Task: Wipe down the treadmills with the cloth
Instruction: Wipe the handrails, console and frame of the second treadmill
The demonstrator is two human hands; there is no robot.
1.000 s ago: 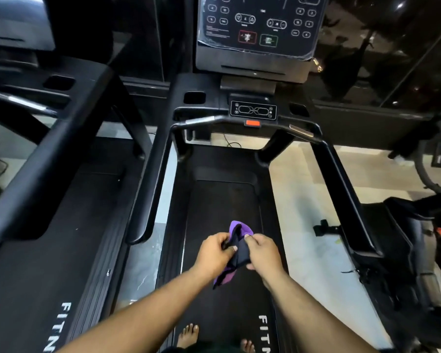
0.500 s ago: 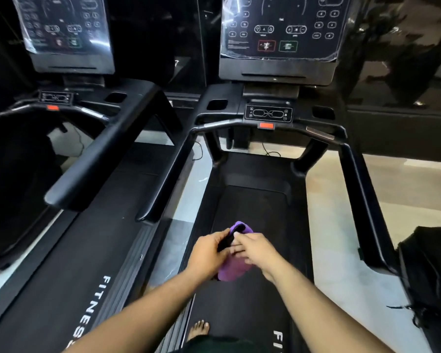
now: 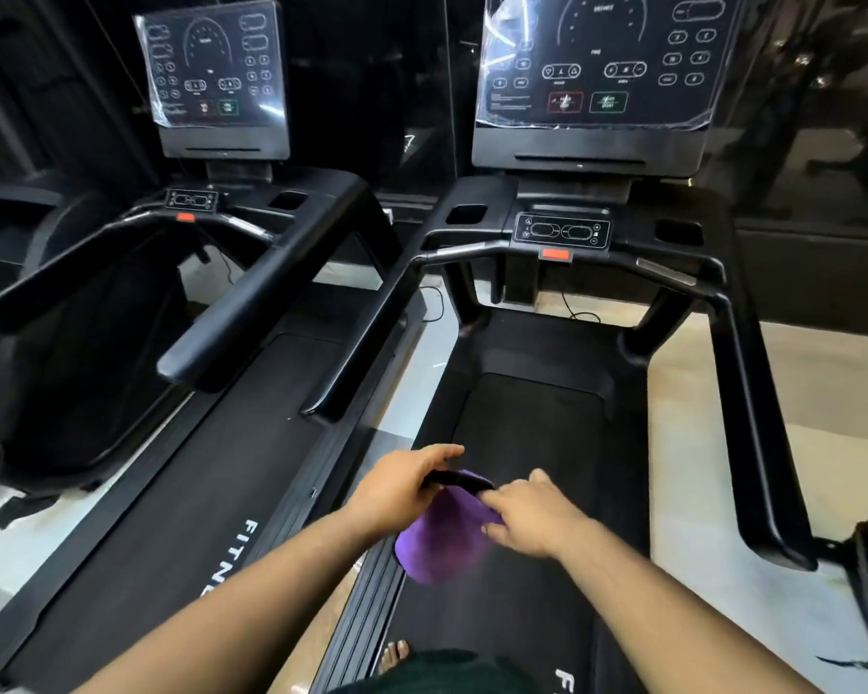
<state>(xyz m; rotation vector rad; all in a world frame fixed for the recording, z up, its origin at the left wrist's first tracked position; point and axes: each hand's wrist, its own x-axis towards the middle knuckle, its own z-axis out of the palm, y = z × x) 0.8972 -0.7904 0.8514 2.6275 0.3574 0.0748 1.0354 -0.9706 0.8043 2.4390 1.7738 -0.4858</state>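
Left hand [image 3: 402,488]: fingers curled over the cloth's dark top edge, gripping it.
Right hand [image 3: 532,518]: fingertips pinch the same edge, just beside the left fingers.
Cloth: soft purple fabric cloth with a black hem [image 3: 444,540], hanging in a rounded fold below both hands, above the belt.
Belt: matte black, finely textured treadmill belt [image 3: 527,423] under the fingers.
Handrails: smooth black moulded rails [image 3: 752,408], beyond and either side of the hands.
Console: glossy flat panel under crinkled clear film [image 3: 592,67], far ahead.
Second treadmill [image 3: 211,443]: black deck, left of the left hand.
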